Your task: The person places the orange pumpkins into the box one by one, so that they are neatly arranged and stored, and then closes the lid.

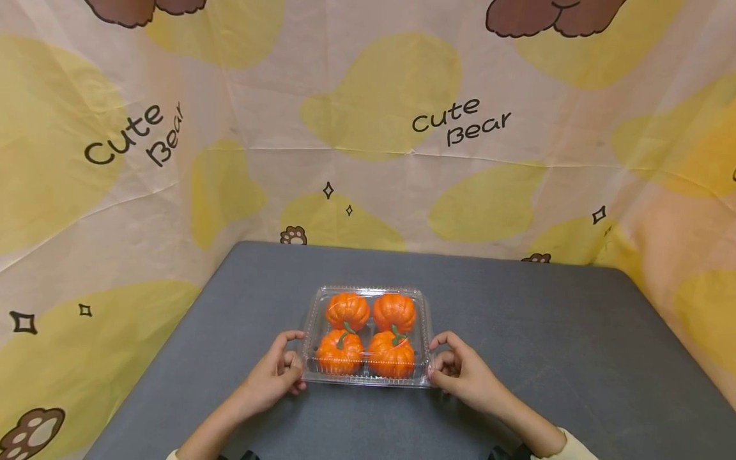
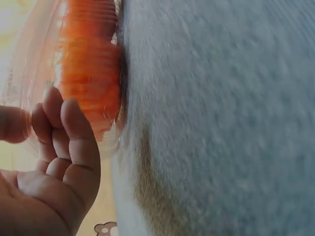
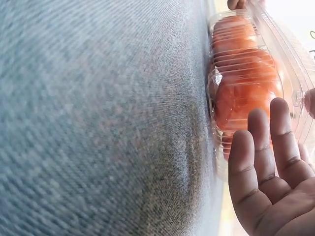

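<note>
A clear plastic clamshell container (image 1: 367, 381) sits on the table with its lid over several orange toy pumpkins (image 1: 391, 354) with green stems. At its left edge, my left hand (image 1: 276, 370) pinches the rim by the front corner, index finger stretched along the side. My right hand (image 1: 464, 374) does the same at the right front corner. In the left wrist view, the thumb (image 2: 14, 125) touches the clear rim, the other fingers bent beside the container. The right wrist view shows the thumb (image 3: 310, 102) at the lid's tab, with three fingers beside the ribbed wall.
A dark grey table (image 1: 517, 319) lies under the container. Behind it and at both sides hangs a fabric backdrop (image 1: 368, 96) with yellow patches, paw prints and "Cute Bear" lettering.
</note>
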The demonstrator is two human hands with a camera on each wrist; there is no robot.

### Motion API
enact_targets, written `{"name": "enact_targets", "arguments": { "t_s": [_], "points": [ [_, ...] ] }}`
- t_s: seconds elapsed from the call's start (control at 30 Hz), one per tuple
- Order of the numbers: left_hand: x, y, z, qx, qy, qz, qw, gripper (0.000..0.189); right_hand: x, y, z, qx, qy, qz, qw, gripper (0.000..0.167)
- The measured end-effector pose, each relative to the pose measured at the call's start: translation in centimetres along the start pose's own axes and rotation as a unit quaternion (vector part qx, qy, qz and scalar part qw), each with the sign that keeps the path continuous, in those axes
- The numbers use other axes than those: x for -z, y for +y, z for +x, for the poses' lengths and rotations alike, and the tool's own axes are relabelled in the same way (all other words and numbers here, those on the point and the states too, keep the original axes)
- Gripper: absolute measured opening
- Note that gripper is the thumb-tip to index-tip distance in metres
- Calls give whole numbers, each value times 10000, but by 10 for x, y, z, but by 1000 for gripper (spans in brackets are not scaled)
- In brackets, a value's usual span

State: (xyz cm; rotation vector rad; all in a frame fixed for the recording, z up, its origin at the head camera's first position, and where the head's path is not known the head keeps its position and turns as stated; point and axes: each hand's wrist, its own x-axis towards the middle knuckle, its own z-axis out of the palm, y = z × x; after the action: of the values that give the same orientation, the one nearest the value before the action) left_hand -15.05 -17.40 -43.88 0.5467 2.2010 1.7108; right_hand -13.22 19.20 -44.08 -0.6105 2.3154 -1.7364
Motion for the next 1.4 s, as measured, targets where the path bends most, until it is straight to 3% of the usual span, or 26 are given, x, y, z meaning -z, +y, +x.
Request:
{"name": "enact_targets", "arguments": {
  "t_s": [0.13,0.37,0.7,1.03,1.3,1.4],
  "points": [
    [-1,0,1,-34,-28,-215,9998,55,0,-1,1,146,-17,61,9999,39],
    [-1,-1,0,-386,-101,-421,9983,56,0,0,3,197,-50,116,9997,38],
    [-8,-2,0,-43,185,-242,9995,53,1,2,6,187,-94,112,9997,37],
    [-11,-2,4,-143,217,-563,9981,55,3,-2,6,-59,-192,123,9997,39],
    [-13,-4,4,274,258,-659,9971,55,4,-2,4,-166,-283,200,9993,40],
    [-13,-4,4,294,274,-660,9970,54,4,-2,4,-128,-342,212,9991,39]
  ]
}}
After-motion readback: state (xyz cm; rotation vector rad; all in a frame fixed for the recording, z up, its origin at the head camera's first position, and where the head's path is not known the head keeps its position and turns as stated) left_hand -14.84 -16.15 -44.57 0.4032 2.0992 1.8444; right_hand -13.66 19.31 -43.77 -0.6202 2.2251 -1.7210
